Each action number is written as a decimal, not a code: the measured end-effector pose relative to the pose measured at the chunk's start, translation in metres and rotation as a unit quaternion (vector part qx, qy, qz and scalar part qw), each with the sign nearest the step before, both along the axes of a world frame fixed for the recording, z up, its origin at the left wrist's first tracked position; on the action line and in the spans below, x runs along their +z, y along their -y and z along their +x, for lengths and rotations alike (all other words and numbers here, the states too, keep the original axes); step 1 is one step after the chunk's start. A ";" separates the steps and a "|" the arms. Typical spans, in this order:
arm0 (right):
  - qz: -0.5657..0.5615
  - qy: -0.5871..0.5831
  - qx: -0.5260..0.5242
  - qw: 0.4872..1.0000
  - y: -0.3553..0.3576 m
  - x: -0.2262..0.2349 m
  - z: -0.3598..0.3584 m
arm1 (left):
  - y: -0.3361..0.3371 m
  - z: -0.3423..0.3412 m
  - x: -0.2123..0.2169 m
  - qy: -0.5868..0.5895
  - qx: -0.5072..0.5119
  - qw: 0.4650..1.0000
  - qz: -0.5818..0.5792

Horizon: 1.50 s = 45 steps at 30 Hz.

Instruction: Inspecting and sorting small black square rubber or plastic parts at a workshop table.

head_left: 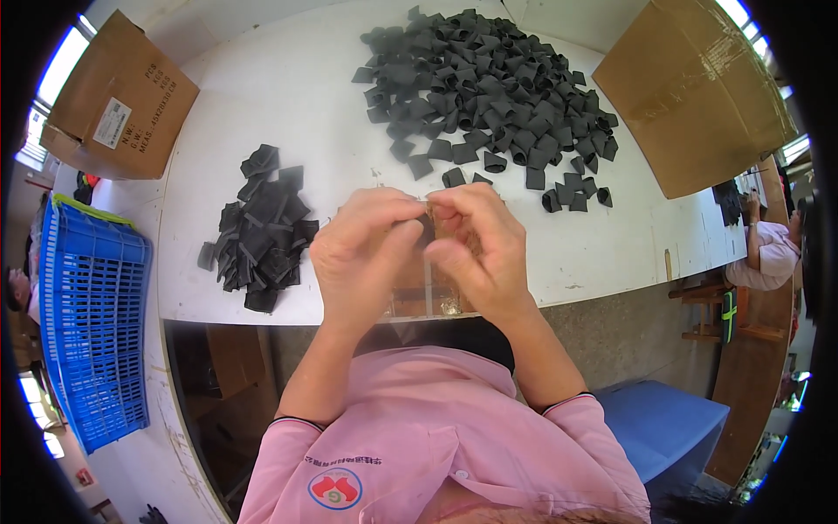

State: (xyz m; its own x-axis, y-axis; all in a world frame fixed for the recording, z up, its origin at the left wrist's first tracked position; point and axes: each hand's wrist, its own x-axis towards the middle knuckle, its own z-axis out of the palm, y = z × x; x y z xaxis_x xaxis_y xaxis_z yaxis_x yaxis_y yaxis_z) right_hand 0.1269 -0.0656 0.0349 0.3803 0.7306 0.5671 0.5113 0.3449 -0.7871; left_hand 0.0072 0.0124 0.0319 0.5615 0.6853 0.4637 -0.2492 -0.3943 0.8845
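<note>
My left hand (367, 249) and my right hand (484, 249) meet above the front edge of the white table. Both have fingers curled and thumbs bent inward, pinching a small black fabric piece (426, 230) between them. The fingers hide most of that piece. To the left of my hands lies a heap of flat black fabric pieces (266, 227). Beyond them spreads a larger pile of small black fabric tubes (489, 87), a few lying loose along its near side. Under my hands a brown, taped patch (410, 284) shows at the table's edge.
Cardboard boxes stand on the table, one at the far left (122, 96) and one at the far right (698, 96). A blue plastic basket (96, 314) is at the left. A blue stool (663, 428) stands low on the right. Another person (768, 249) sits far right.
</note>
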 end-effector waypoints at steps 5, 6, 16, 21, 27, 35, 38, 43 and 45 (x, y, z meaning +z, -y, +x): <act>-0.021 0.036 0.002 0.999 -0.005 0.006 -0.011 | 0.008 0.003 -0.001 0.217 0.027 0.941 -0.258; 0.004 0.101 -0.030 0.994 -0.007 0.005 -0.010 | 0.007 0.004 -0.001 0.228 0.023 0.932 -0.281; 0.059 0.096 -0.039 0.993 -0.009 -0.010 -0.007 | 0.019 -0.003 -0.011 0.184 0.042 0.949 -0.252; -0.007 0.004 -0.003 1.000 -0.005 -0.003 -0.003 | 0.014 -0.002 -0.006 0.164 0.067 0.973 -0.150; -0.046 0.013 0.036 0.998 -0.009 -0.001 0.000 | 0.015 -0.005 -0.011 0.171 0.071 0.961 -0.206; 0.026 0.168 -0.017 0.985 -0.018 -0.004 0.002 | 0.012 -0.005 -0.024 0.159 0.067 0.962 -0.210; -0.001 0.170 -0.007 0.985 -0.013 -0.003 0.003 | 0.011 -0.005 -0.025 0.137 0.079 0.975 -0.158; 0.011 0.162 -0.006 0.987 -0.013 -0.004 0.003 | 0.011 -0.005 -0.019 0.089 0.047 0.985 -0.143; 0.033 0.184 -0.010 0.982 -0.013 -0.005 0.001 | 0.012 -0.006 -0.024 0.062 0.049 0.987 -0.140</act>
State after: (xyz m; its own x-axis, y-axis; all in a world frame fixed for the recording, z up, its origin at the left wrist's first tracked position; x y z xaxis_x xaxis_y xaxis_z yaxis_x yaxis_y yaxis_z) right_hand 0.1278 -0.0526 0.0303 0.1542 0.6827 0.7142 0.7646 0.3754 -0.5239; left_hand 0.0014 0.0005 0.0081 0.4366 0.8446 0.3098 -0.3348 -0.1671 0.9274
